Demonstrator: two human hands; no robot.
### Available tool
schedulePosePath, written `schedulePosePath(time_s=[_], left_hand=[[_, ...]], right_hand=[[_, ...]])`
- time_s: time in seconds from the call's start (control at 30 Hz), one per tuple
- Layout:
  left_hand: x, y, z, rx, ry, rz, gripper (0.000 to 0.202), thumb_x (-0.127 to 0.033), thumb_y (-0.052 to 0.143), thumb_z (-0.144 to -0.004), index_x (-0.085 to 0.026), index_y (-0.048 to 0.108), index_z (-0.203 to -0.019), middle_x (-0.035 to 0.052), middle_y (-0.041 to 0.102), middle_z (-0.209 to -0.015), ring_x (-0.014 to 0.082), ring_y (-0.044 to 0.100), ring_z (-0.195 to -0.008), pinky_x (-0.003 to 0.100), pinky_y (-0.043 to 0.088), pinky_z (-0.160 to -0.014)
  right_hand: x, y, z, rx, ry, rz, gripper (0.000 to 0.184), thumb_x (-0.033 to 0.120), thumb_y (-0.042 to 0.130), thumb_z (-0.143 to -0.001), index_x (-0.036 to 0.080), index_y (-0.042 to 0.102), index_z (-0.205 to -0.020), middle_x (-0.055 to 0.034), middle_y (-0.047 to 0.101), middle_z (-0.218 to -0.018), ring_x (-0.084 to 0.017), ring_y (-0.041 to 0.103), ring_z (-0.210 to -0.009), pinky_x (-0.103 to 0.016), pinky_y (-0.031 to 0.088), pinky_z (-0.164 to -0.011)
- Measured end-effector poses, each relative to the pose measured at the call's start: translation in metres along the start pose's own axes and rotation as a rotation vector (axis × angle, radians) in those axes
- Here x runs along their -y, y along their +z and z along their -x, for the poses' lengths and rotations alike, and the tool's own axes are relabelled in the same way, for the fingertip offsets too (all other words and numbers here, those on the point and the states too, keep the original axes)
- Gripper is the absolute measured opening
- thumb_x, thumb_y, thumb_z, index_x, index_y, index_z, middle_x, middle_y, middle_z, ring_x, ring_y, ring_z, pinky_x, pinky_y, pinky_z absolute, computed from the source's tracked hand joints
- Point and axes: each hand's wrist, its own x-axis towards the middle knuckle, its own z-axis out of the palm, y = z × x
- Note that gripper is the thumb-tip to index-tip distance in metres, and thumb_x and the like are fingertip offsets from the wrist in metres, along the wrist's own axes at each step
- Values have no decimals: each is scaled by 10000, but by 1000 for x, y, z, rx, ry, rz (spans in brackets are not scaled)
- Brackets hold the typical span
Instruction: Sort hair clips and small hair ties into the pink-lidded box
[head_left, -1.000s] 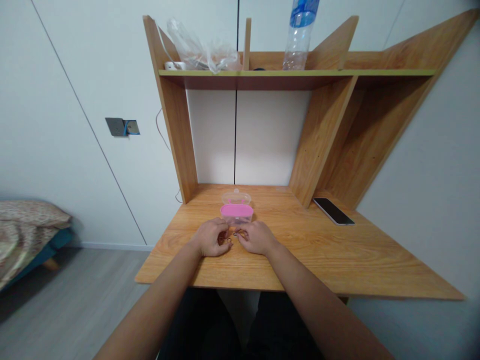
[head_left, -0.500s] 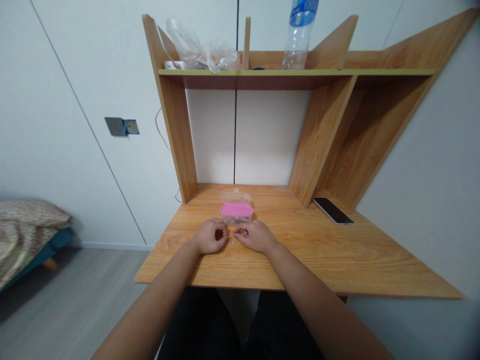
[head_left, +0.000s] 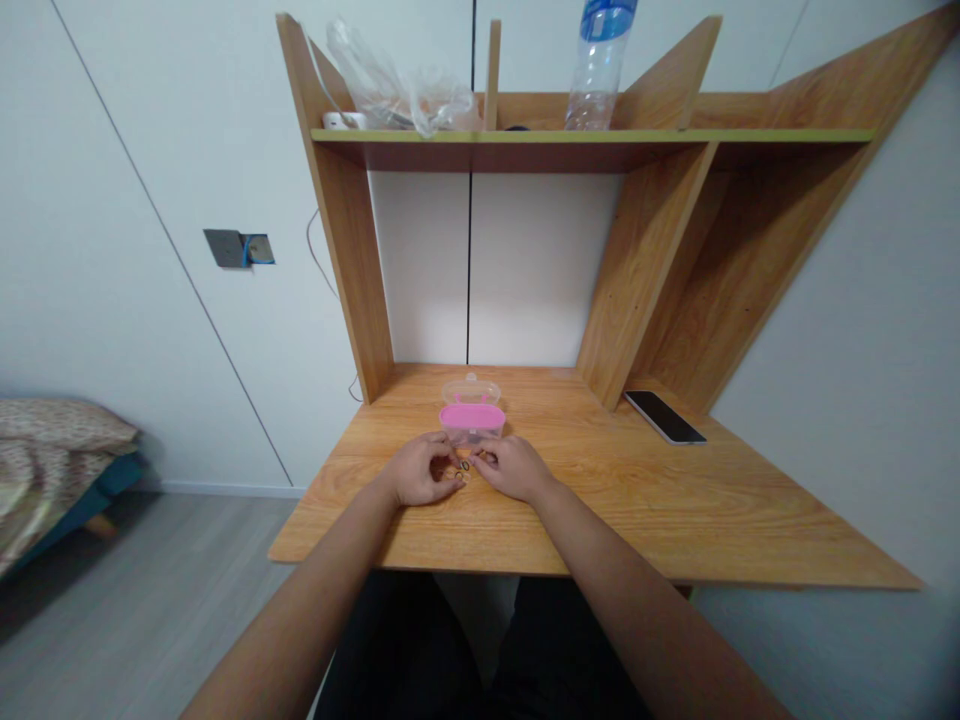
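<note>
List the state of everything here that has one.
Left hand: fingers curled, tips together.
Right hand: fingers pinched toward the ring.
Small dark ring: between the hands, held or not unclear.
Pink-and-clear plastic case: open or shut unclear.
Phone: lying flat, dark.
Water bottle: upright.
Plastic bag: crumpled.

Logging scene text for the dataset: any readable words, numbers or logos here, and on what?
Nothing is legible.
Blue label on the plastic water bottle: too small and blurred to read.
Pink-lidded clear plastic box: no text visible.
Phone: dark screen, no text visible.
</note>
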Motion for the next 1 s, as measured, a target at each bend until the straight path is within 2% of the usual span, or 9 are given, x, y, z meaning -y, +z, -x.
schedulePosePath(time_s=[0.2, 0.37, 0.6, 0.83, 1.0], left_hand=[[2, 2, 0, -8, -8, 57, 67, -239, 721, -749, -178, 741, -769, 56, 643, -836, 170, 621, -739, 271, 480, -658], [3, 2, -1, -39, -36, 109, 26, -156, 701, -733, -167, 725, -734, 58, 680, -825, 179, 646, -775, 282, 507, -722], [3, -1, -2, -47, -64, 146, 78, -154, 682, -754, -168, 735, -697, 54, 708, -764, 181, 657, -764, 293, 501, -754], [2, -3, -2, -71, -113, 168, 75, -166, 676, -750, -153, 728, -698, 58, 710, -746, 169, 643, -710, 272, 492, -687], [4, -2, -1, -87, -152, 195, 57, -169, 700, -720, -154, 730, -674, 58, 715, -723, 170, 652, -706, 270, 502, -694]], right_hand=[[-1, 2, 1, 15, -13, -9, 114, 289, 653, -881, 251, 758, -902, 20, 686, -665, -135, 584, -570, -240, 404, -587], [-1, 1, 1, 35, -18, -1, 122, 286, 647, -885, 247, 761, -906, 15, 696, -673, -138, 602, -581, -241, 416, -588], [1, -1, 0, 80, -42, 35, 207, 381, 630, -907, 303, 770, -1039, 1, 720, -710, -177, 654, -658, -268, 450, -632], [3, -1, 0, 88, -35, 31, 165, 359, 647, -897, 293, 759, -1000, 10, 713, -716, -169, 652, -659, -259, 439, -622], [2, 0, 0, 61, -33, 6, 104, 320, 685, -867, 249, 736, -924, 7, 704, -740, -154, 632, -643, -243, 401, -591]])
